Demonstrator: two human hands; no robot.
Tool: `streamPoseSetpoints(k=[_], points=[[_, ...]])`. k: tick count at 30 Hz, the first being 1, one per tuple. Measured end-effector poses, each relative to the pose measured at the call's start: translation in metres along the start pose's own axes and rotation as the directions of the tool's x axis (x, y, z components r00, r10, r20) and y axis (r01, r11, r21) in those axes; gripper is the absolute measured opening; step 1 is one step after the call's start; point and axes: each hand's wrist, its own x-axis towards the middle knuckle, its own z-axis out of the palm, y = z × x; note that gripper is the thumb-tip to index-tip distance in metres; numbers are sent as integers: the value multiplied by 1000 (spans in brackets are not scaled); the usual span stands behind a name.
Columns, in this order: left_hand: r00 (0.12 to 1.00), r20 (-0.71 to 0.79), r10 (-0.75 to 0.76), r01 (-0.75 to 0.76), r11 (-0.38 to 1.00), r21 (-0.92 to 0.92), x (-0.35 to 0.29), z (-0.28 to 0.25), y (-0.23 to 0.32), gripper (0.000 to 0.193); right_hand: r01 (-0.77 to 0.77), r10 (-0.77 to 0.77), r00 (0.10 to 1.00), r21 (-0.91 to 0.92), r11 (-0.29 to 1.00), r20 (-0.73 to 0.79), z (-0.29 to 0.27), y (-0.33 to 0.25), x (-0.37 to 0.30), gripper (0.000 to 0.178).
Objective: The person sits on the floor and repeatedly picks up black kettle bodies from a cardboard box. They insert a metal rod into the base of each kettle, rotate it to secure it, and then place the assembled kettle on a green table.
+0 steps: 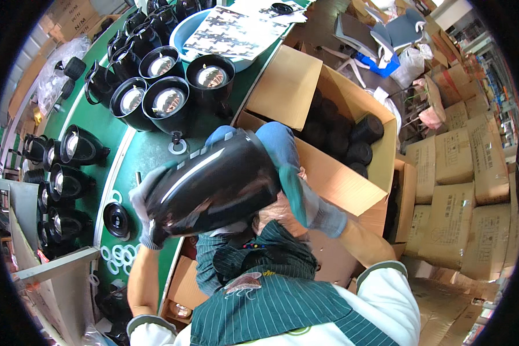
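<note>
A large glossy black vacuum jug [213, 181] lies tilted across my lap, its right end higher than its left. Around its lower left end is my left hand [144, 205] in a grey glove, the fingers closed on it. My right hand [305, 199], in a grey glove with a green palm, presses against the right end, partly smeared by motion. On the green bench beside my left hand lie a black oval lid [116, 220] and several white rings [120, 254]. Further off stand open black jugs [166, 99] with shiny mirrored insides.
A light-blue basin [181, 36] topped with printed sheets [230, 34] stands at the far end of the bench. To my right an open carton [366, 179] holds several black round parts [366, 130]. Stacked cartons [450, 213] line the right side; a grey metal frame [55, 268] is at left.
</note>
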Motion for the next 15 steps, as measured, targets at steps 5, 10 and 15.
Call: streamPoseSetpoints(k=[5,10,15], points=[[764,618,-186,641,106,-760,-69,49,-173,68,254,-245,964,85,963,-105,14,-3,16,80],[989,106,102,-96,993,-65,-1,8,15,39,-243,331,908,321,915,-256,30,58,-67,70],[885,-103,454,-430,882,193,-22,55,18,42,-477,636,764,567,672,-109,-7,54,-72,57]])
